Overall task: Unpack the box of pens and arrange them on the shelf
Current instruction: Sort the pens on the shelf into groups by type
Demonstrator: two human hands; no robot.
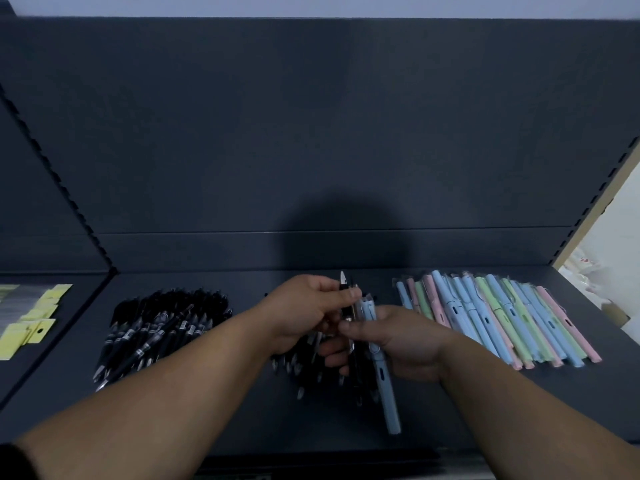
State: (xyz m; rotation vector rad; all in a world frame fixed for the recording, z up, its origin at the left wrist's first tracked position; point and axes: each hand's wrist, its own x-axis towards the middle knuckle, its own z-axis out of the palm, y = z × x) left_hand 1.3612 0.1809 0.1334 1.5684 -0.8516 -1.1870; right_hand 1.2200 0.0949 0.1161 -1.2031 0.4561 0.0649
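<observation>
Your left hand (pixel 301 306) pinches a slim black pen (pixel 343 287); your right hand (pixel 405 341) curls its fingers (pixel 330 348) round a pale blue clear-sleeved pen (pixel 388 403), above the dark grey shelf (pixel 311 431) between black pen heap (pixel 162 327) and pastel pen row (pixel 502 317)

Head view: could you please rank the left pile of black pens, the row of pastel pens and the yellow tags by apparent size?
1. row of pastel pens
2. pile of black pens
3. yellow tags, smallest, though cut by the frame edge
</observation>
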